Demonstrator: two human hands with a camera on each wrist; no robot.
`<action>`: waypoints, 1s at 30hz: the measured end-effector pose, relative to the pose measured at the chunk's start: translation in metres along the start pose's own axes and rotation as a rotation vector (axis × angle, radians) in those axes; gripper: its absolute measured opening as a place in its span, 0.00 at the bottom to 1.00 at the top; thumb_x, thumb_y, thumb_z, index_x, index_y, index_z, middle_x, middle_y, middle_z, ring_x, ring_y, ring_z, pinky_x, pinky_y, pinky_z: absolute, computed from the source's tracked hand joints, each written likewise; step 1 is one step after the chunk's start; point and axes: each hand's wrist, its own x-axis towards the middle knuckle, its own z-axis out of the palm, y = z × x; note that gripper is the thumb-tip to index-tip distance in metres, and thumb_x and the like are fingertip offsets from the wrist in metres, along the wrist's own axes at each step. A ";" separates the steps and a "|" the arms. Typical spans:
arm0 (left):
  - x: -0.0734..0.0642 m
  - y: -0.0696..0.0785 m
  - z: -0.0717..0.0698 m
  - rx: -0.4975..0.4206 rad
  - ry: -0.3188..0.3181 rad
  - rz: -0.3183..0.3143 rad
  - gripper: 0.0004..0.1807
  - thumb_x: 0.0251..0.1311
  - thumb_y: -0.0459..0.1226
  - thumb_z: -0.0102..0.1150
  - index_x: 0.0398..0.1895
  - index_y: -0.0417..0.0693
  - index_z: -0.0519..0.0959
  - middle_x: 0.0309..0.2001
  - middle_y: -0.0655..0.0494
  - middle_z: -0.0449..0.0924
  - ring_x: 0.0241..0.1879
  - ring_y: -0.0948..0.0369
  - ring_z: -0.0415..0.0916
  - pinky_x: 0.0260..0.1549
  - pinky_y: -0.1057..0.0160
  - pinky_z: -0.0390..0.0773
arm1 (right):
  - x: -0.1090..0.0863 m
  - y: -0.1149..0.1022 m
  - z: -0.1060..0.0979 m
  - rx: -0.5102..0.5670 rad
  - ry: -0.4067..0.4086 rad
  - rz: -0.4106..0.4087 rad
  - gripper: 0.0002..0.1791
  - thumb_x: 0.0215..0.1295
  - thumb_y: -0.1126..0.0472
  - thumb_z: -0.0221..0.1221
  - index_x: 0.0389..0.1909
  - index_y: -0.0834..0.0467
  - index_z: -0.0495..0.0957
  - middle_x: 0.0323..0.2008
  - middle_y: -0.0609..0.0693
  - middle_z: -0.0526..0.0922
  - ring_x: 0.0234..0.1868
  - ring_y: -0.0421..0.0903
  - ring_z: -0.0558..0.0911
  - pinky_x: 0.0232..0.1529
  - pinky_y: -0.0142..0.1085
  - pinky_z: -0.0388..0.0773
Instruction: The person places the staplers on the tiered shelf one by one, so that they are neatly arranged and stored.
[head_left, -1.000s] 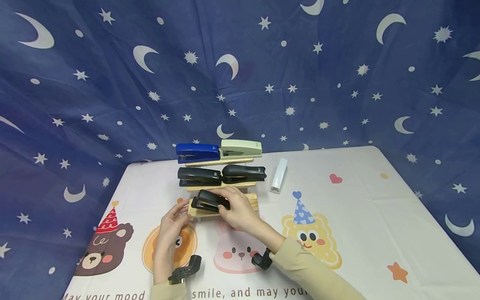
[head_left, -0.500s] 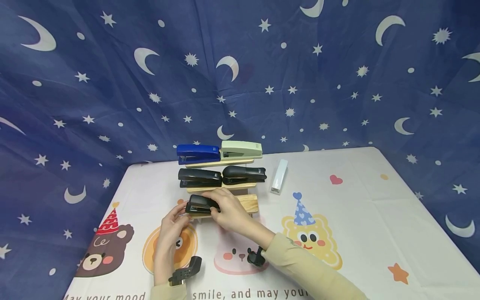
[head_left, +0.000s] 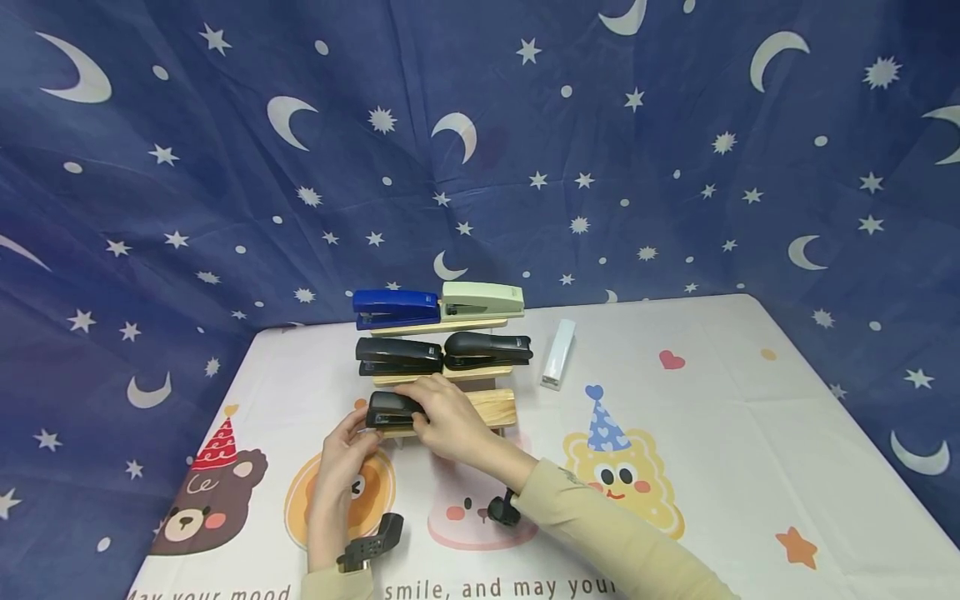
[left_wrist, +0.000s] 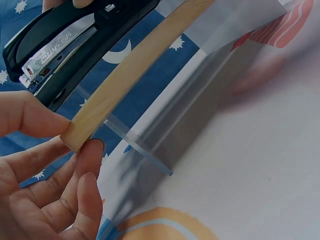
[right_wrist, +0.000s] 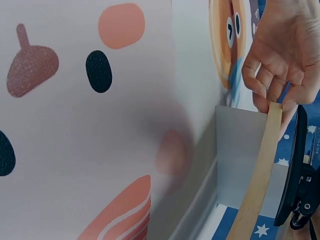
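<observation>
In the head view my right hand (head_left: 452, 422) grips a black stapler (head_left: 388, 409) over the left part of the front wooden shelf (head_left: 493, 407). My left hand (head_left: 345, 457) pinches the left end of that same shelf. Up close in the left wrist view, thumb and fingers of the left hand (left_wrist: 50, 190) hold the wooden board's end (left_wrist: 115, 90), beside the stapler (left_wrist: 62, 80), whose metal staple track shows. From the right wrist, the left hand (right_wrist: 282, 60) is seen on the board (right_wrist: 260, 175), with the stapler's black base (right_wrist: 294, 170) alongside it.
On the middle tier behind lie two more black staplers, one left (head_left: 399, 356) and one right (head_left: 487, 348). The back tier bears a blue stapler (head_left: 396, 307) and a pale green stapler (head_left: 482, 300). A white stapler (head_left: 558, 354) lies on the printed tablecloth (head_left: 738, 467), right of the rack.
My right hand has carried the black stapler leftward along the front shelf to its left end, baring the wood on the right. The left hand has stayed at the shelf's end.
</observation>
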 end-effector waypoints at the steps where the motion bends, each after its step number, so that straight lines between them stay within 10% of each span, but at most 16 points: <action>1: 0.000 0.000 0.000 0.002 -0.001 0.000 0.30 0.55 0.26 0.49 0.65 0.42 0.68 0.58 0.42 0.73 0.34 0.73 0.76 0.38 0.75 0.76 | 0.000 0.000 0.000 0.000 -0.004 -0.001 0.25 0.57 0.69 0.58 0.58 0.55 0.76 0.51 0.48 0.83 0.55 0.43 0.78 0.62 0.36 0.72; 30: 0.000 -0.002 -0.002 -0.014 -0.018 -0.012 0.31 0.56 0.27 0.53 0.67 0.41 0.66 0.64 0.38 0.69 0.34 0.77 0.76 0.36 0.77 0.75 | 0.007 0.002 0.011 -0.024 0.007 -0.018 0.26 0.53 0.71 0.58 0.55 0.55 0.78 0.50 0.47 0.84 0.50 0.43 0.79 0.56 0.33 0.75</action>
